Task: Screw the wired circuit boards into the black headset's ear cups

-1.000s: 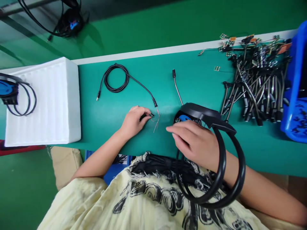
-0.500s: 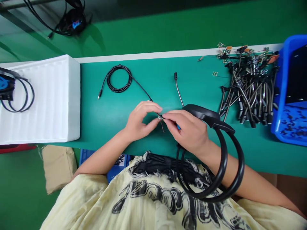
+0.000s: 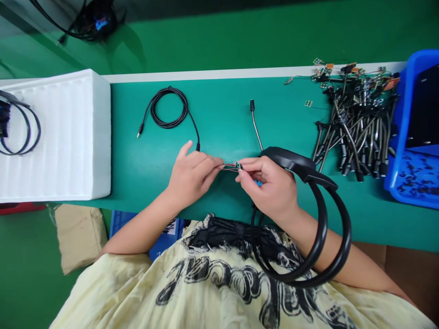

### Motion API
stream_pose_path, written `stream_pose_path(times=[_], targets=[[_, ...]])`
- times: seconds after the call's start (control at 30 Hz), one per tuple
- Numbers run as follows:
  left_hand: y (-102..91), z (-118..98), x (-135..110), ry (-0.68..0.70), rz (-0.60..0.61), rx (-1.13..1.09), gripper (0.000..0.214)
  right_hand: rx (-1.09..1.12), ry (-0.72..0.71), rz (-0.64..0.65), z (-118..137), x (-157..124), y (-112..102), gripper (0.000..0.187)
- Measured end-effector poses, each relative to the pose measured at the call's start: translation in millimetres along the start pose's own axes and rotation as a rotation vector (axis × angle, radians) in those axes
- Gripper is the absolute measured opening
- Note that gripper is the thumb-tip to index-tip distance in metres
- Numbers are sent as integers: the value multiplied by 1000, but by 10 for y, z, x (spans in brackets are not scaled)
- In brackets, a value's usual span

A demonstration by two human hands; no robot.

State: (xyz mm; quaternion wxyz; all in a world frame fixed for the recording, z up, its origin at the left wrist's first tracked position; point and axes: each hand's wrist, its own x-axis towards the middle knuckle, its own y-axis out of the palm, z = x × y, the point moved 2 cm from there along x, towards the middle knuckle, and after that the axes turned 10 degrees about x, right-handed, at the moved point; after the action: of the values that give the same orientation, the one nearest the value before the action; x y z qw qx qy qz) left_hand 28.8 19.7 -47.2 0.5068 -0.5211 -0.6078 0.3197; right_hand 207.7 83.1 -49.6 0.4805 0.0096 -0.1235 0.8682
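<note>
Watching closely now: the left hand [image 3: 192, 176] has drawn away from the right hand [image 3: 270, 189], and we see thin reddish wires [image 3: 228, 167] pulled straight between them. Left fingers [image 3: 212, 161] pinch those wires together, while right fingers [image 3: 248, 161] press on a tiny green circuit board [image 3: 237, 165], held just above the teal desk [image 3: 219, 114]. A coiled black cable [image 3: 168, 109] lies beside the left hand. We can read no labels.
</note>
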Motion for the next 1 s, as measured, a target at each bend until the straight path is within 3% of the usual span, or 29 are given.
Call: stream_pose_path(times=[0.13, 0.2, 0.3, 0.53, 0.67, 0.73, 0.9, 1.0], targets=[[55, 110, -64, -21, -49, -89, 10, 301, 327, 73, -141, -90, 40, 15], [101, 143, -83, -42, -38, -174, 11, 360, 397, 65, -170, -101, 40, 20], [165, 166, -91, -19, 80, -239, 15, 402, 455, 72, -179, -89, 22, 24], [228, 154, -28, 50, 342, 15, 29, 418, 504, 112, -281, -127, 15, 22], [194, 126, 5, -85, 231, -173, 23, 452, 498, 99, -293, -120, 22, 23], [168, 115, 10, -84, 207, -241, 21, 452, 491, 101, -266, -96, 8, 22], [87, 85, 22, 40, 289, -527, 24, 405, 457, 129, -193, -70, -20, 18], [62, 91, 14, 47, 340, -570, 28, 341, 437, 131, -181, -79, -6, 15]])
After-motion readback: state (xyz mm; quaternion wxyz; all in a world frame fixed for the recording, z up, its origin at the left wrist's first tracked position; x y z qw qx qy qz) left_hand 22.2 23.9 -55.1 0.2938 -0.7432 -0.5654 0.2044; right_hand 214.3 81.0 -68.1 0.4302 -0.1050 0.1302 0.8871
